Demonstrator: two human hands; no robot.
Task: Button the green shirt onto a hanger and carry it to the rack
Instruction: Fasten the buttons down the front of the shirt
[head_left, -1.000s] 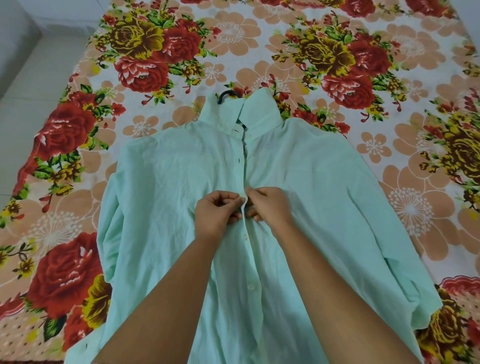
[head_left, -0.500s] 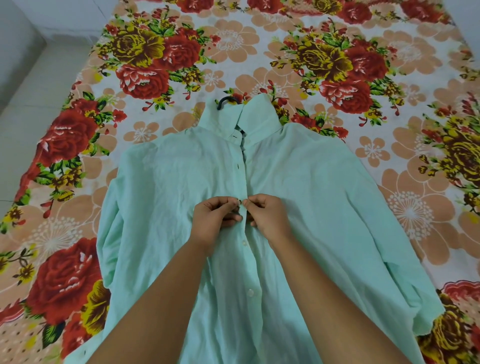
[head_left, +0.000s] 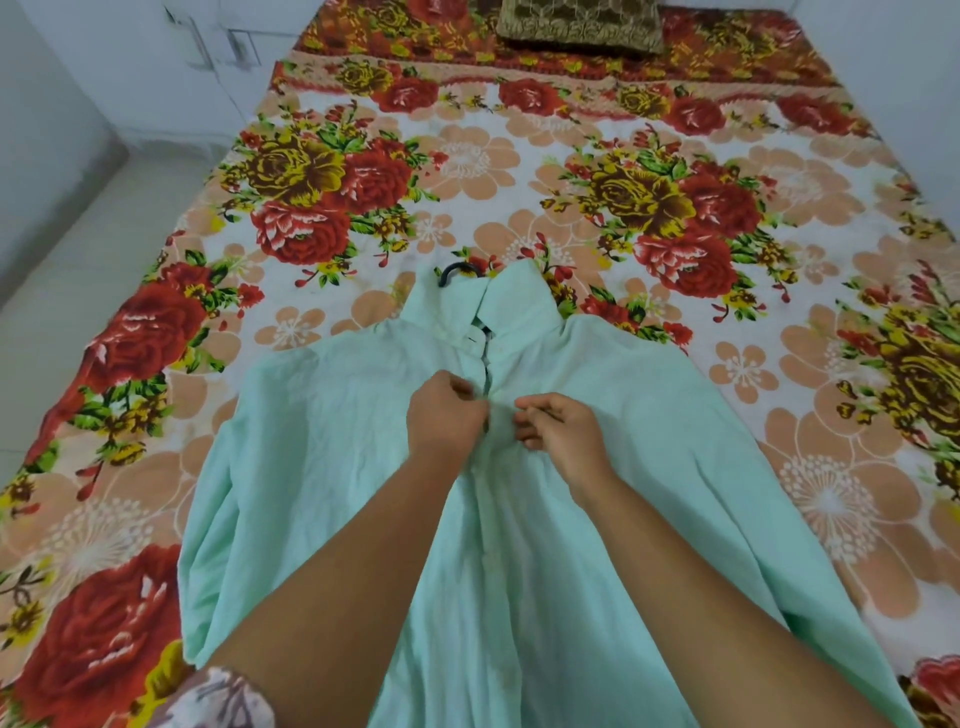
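So the green shirt (head_left: 322, 441) lies flat on the flowery bedsheet (head_left: 467, 156), black hanger hook (head_left: 457, 271) poking past the collar, brown cushion (head_left: 579, 26) at the far end. The left hand (head_left: 447, 415) and right hand (head_left: 563, 431) each pinch its front edges, close together.

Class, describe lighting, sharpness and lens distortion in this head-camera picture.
Head view: soft even light, no glare, faint shadows under the left hand and right hand on the green shirt; wide-angle lens bows the bedsheet edges; mild overall softness.
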